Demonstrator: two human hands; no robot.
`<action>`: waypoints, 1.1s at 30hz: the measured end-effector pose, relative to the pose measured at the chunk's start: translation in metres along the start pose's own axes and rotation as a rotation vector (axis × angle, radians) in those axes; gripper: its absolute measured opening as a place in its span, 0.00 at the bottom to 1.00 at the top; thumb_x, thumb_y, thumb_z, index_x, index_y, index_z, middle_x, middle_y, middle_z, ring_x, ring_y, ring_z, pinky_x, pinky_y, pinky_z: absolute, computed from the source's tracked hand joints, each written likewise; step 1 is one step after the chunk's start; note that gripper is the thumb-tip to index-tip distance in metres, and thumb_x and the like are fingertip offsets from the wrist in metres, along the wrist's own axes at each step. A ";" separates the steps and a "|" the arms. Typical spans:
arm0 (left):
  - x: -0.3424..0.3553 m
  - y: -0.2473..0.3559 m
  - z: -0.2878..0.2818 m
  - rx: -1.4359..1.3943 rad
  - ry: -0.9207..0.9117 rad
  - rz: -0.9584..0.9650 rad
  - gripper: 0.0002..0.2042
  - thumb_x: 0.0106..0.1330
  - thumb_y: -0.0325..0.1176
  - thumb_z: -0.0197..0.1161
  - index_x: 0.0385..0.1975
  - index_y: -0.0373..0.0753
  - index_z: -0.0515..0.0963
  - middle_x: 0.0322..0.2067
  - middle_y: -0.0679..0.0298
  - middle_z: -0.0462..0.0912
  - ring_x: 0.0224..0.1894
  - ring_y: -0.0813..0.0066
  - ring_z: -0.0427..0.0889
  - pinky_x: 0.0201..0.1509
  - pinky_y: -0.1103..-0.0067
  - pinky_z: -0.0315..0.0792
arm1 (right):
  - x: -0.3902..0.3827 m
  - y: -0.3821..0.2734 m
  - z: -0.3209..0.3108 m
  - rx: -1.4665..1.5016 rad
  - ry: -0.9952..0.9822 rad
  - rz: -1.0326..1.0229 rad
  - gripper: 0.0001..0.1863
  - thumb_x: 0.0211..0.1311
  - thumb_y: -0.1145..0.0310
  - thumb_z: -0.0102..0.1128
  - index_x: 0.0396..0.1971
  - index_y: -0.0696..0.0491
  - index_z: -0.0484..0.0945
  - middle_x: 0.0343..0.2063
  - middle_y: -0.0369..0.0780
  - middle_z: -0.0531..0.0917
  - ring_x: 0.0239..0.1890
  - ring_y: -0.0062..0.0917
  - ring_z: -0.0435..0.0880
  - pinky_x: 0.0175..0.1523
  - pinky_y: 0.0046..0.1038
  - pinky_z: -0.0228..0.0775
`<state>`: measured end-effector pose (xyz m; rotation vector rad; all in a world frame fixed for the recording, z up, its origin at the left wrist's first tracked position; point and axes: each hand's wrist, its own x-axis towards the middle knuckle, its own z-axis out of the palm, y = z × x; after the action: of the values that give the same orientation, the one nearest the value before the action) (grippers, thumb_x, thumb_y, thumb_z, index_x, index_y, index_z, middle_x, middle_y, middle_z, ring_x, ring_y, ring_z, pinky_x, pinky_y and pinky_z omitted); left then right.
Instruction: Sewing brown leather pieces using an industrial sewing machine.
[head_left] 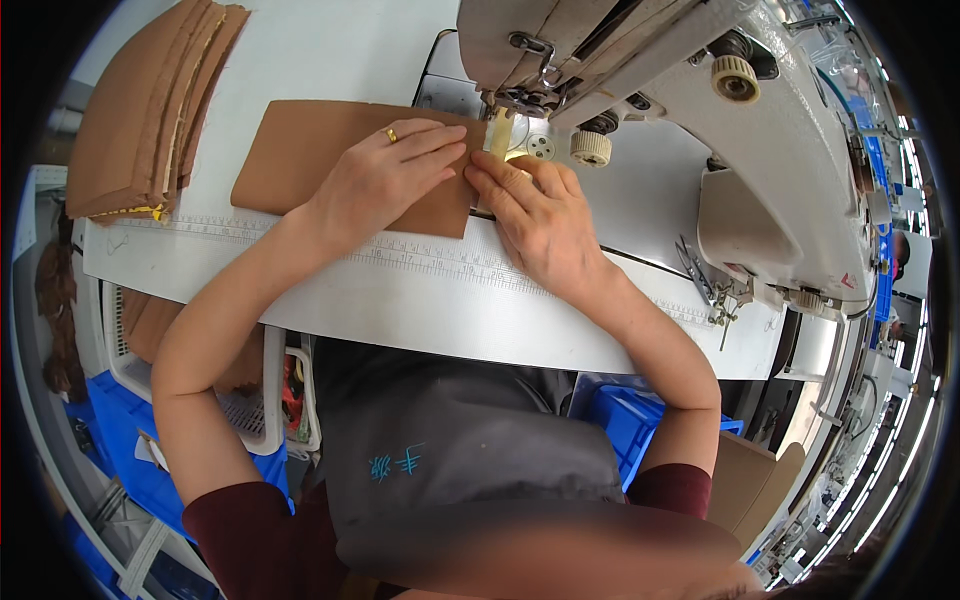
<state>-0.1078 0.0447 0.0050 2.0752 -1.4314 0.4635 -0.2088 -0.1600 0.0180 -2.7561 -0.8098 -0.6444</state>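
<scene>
A folded brown fabric panel (300, 150) lies on the white table with its right edge by the needle of a sewing machine (640, 80). My left hand (385, 180) rests flat on the panel, fingers stretched toward the needle, a ring on one finger. At the panel's right edge, my right hand (540, 210) has its fingers bent and pressed together on the edge. A pale yellow strip (502, 135) stands beside the needle, just beyond my right fingertips. What lies under those fingers is partly hidden.
A tall stack of brown panels (140, 110) stands at the far left. Thread snips (694, 268) lie right of my right forearm. A printed ruler scale (430, 262) runs along the table's front. Below are a white basket (262, 415) and blue bins (620, 420).
</scene>
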 end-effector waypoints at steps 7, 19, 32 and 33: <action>0.015 -0.015 0.006 0.047 -0.020 0.059 0.14 0.60 0.26 0.66 0.46 0.35 0.80 0.47 0.62 0.83 0.51 0.64 0.80 0.52 0.74 0.79 | 0.002 0.009 0.007 -0.047 -0.005 0.115 0.25 0.46 0.77 0.62 0.50 0.55 0.80 0.52 0.37 0.81 0.47 0.33 0.78 0.49 0.31 0.72; 0.021 -0.023 0.015 0.037 0.007 0.039 0.11 0.60 0.29 0.64 0.41 0.36 0.83 0.47 0.66 0.84 0.52 0.72 0.80 0.52 0.78 0.78 | 0.005 0.017 0.010 -0.047 0.035 0.118 0.27 0.44 0.79 0.62 0.50 0.55 0.80 0.52 0.37 0.80 0.47 0.34 0.78 0.42 0.30 0.76; 0.021 -0.023 0.012 0.055 -0.033 0.088 0.13 0.60 0.31 0.66 0.44 0.36 0.82 0.46 0.67 0.84 0.52 0.72 0.79 0.54 0.78 0.77 | -0.007 0.000 -0.006 0.070 0.007 -0.027 0.22 0.46 0.78 0.63 0.47 0.54 0.82 0.51 0.35 0.82 0.44 0.30 0.79 0.47 0.29 0.71; 0.022 -0.023 0.011 0.035 -0.037 0.077 0.13 0.60 0.32 0.66 0.44 0.36 0.81 0.46 0.67 0.84 0.52 0.71 0.78 0.54 0.77 0.77 | -0.007 0.000 -0.006 0.069 0.008 -0.028 0.22 0.46 0.78 0.63 0.47 0.54 0.82 0.51 0.35 0.82 0.44 0.30 0.79 0.47 0.29 0.71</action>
<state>-0.0785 0.0279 0.0028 2.0721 -1.5394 0.4862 -0.2163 -0.1648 0.0199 -2.6837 -0.8538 -0.6202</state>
